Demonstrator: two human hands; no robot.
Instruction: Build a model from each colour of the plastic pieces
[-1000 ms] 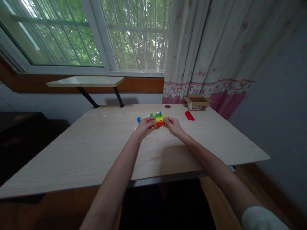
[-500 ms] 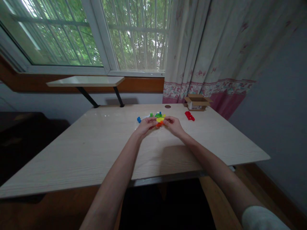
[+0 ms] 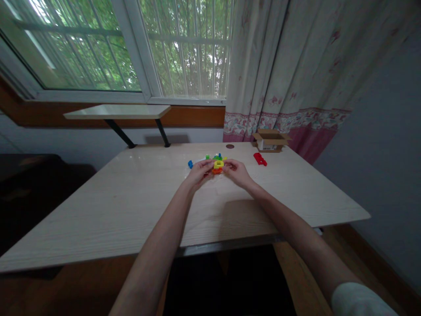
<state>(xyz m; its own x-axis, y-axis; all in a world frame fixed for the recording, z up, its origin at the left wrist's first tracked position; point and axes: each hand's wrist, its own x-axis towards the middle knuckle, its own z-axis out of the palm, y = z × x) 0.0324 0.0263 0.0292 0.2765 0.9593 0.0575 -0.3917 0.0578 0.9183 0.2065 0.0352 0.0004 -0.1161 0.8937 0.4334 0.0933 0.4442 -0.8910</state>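
Both my hands meet over the far middle of a pale wooden table [image 3: 131, 206]. My left hand [image 3: 200, 172] and my right hand [image 3: 237, 172] pinch a small cluster of joined toy blocks [image 3: 217, 166] between them, a yellow piece above an orange one. Just behind it lie several loose blocks [image 3: 215, 156] in green, blue and yellow. A single blue block [image 3: 190, 164] lies left of my left hand. A red block [image 3: 260, 159] lies to the right of my right hand.
A small open cardboard box [image 3: 270, 140] stands at the table's far right corner, beside a dark round spot [image 3: 230, 146]. A narrow shelf [image 3: 118, 112] juts out under the window. A patterned curtain [image 3: 289, 74] hangs behind the right side.
The yellow piece between my fingers has turned and now stands more upright. My hands have drawn slightly closer together; the loose blocks have not moved.
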